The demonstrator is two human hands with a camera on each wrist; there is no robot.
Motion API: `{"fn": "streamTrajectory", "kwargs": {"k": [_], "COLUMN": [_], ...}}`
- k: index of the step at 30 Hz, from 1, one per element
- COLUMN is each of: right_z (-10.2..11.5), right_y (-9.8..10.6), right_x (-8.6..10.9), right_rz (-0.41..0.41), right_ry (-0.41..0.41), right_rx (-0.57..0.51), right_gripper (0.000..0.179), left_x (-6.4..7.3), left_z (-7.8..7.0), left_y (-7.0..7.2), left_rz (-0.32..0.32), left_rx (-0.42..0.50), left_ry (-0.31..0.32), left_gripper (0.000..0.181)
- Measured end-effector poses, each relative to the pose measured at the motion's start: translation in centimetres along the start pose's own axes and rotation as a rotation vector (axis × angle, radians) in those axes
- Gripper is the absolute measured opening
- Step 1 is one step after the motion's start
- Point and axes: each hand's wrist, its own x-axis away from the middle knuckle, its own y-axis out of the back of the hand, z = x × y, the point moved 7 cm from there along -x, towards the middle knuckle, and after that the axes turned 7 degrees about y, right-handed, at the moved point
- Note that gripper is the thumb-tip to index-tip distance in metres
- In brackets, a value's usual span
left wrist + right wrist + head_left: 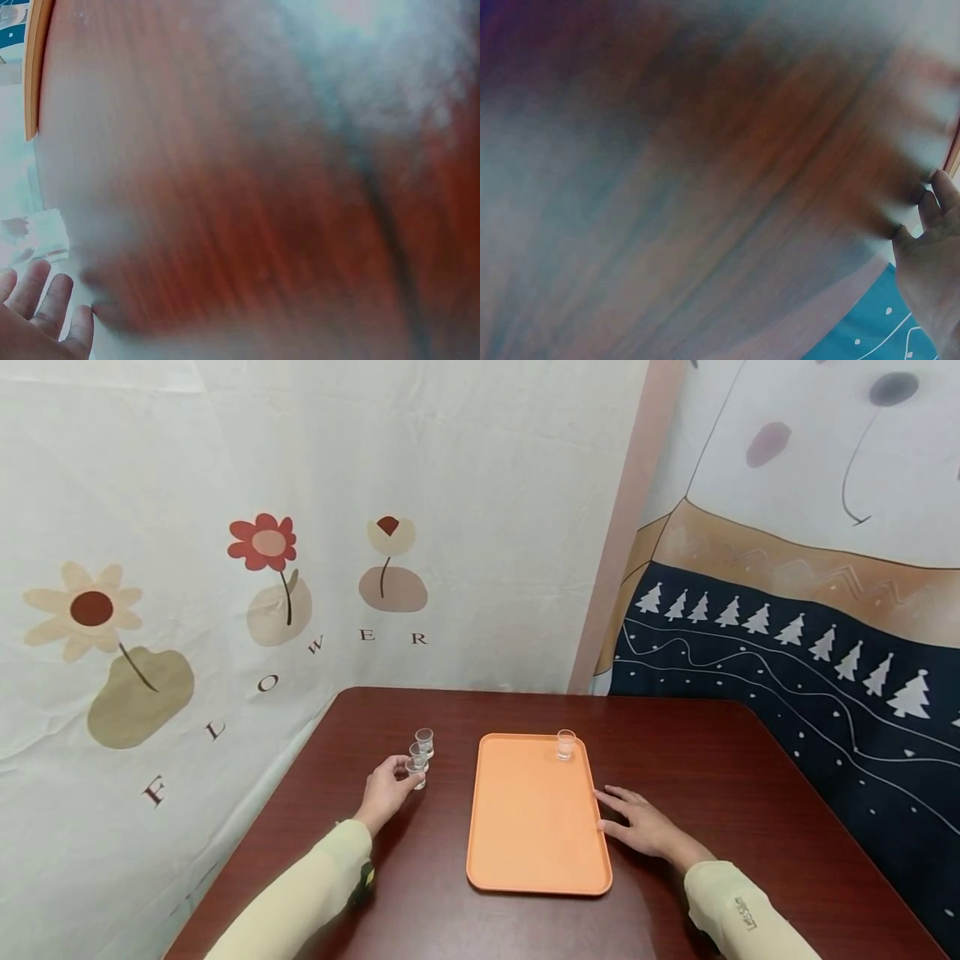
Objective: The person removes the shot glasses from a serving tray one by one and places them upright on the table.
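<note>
Three small clear shot glasses stand in a row on the table left of the tray: a far glass [425,742], a middle glass [417,752] and a near glass [416,773]. My left hand [386,791] holds the near one between thumb and fingers. In the left wrist view, a glass [36,236] shows beside the fingers of that hand, partly blurred. An orange tray [536,827] lies in the middle of the table, with another shot glass [566,745] at its far right corner. My right hand [645,825] rests with extended fingers against the tray's right edge.
The dark red wooden table [375,718] has rounded far corners. Behind it hangs a pale curtain [487,527] printed with flowers, and on the right a dark blue cloth [825,693] with white trees.
</note>
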Motion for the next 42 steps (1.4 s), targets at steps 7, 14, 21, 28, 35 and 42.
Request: {"fn": "streamTrajectory", "kwargs": {"k": [7,14,21,28,35,42], "right_z": [0.1,-0.3,-0.3,-0.2,-0.5,-0.6], "right_y": [0.0,0.0,-0.1,-0.1,-0.1,-0.2], "right_x": [0.1,0.1,0.1,0.1,0.1,-0.2], "right_rz": [0.001,0.007,0.006,0.002,0.002,0.016], "right_ry": [0.006,-0.012,-0.017,0.020,0.004,-0.004], "right_rx": [0.004,0.003,-0.002,0.008,0.012,0.040], "right_gripper": [0.065,0.066,0.067,0.065,0.066,0.068], "left_x": [-0.1,-0.5,-1.1,-1.1,-0.9,-1.0], "left_z": [-0.7,-2.9,-7.0,-10.5,-13.6,-15.2], "left_y": [0.7,1.6,1.3,-1.6,-6.2,-11.1], "left_rz": [0.017,-0.005,0.033,0.077,0.168,0.267], "left_rx": [0.057,0.068,0.124,0.125,0.128,0.101], "left_ry": [0.007,-0.027,-0.096,-0.144,-0.167,-0.152], "left_gripper": [0.054,0.058,0.059,0.056,0.054,0.054]}}
